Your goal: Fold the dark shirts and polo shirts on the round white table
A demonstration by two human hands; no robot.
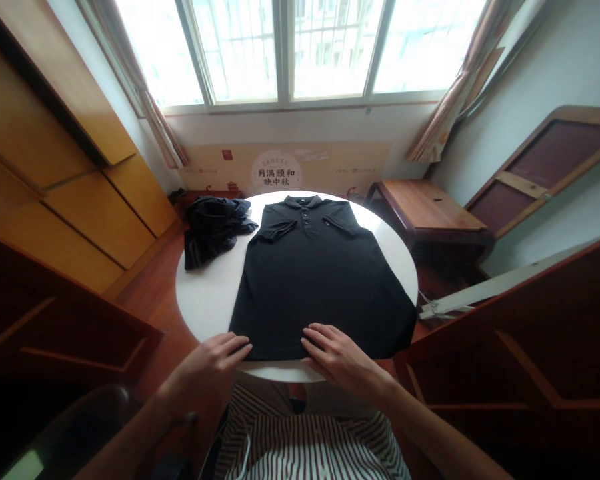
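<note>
Black polo shirt (315,280) is laid front up on the round white bench (205,310), collar toward the window (325,50), both short sleeves angled inward. Lower right corner is hung past the bench edge. Left hand (224,351) is placed at the hem's left corner, fingers bent; right hand (331,350) is set on the hem near mid-width, fingers bent too. Whether fabric is pinched by either of the hands can't be told. Crumpled dark clothes (213,227) are piled on the bench, far left.
</note>
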